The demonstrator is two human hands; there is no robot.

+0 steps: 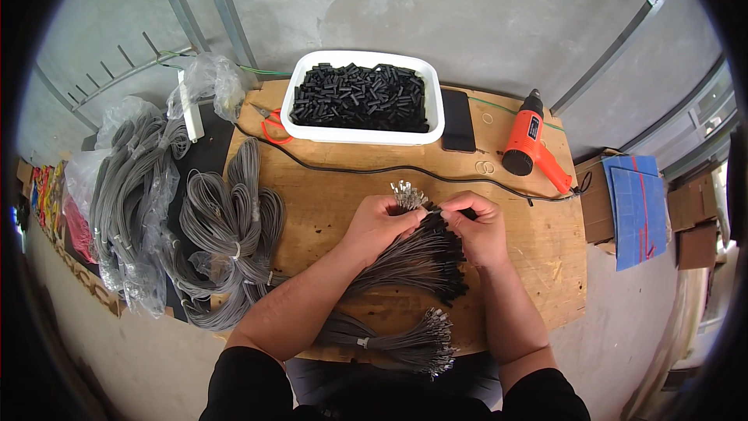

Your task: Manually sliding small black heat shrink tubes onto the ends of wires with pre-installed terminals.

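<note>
A thin wire end [434, 212], straight in front of the white tub [361, 138], spans both hands' fingertips. The left hand [378, 226] closes around metal-tipped wires [407, 195]; the right hand [477, 234] pinches the end, partly hidden. Apparently one end is being sleeved, which calls for fine alignment. Nearer the person than the tub, slim grey wires [393, 265] fan into matte black sleeves [450, 269]; short black tubes [358, 97] fill it.

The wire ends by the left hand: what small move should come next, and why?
Perhaps the right hand should ease a sleeve onto one bare end: silver wire ends stick up bare at the left hand, while nearby wires already wear black sleeves. Whether the right fingers hold a sleeve is too small to tell.
</note>
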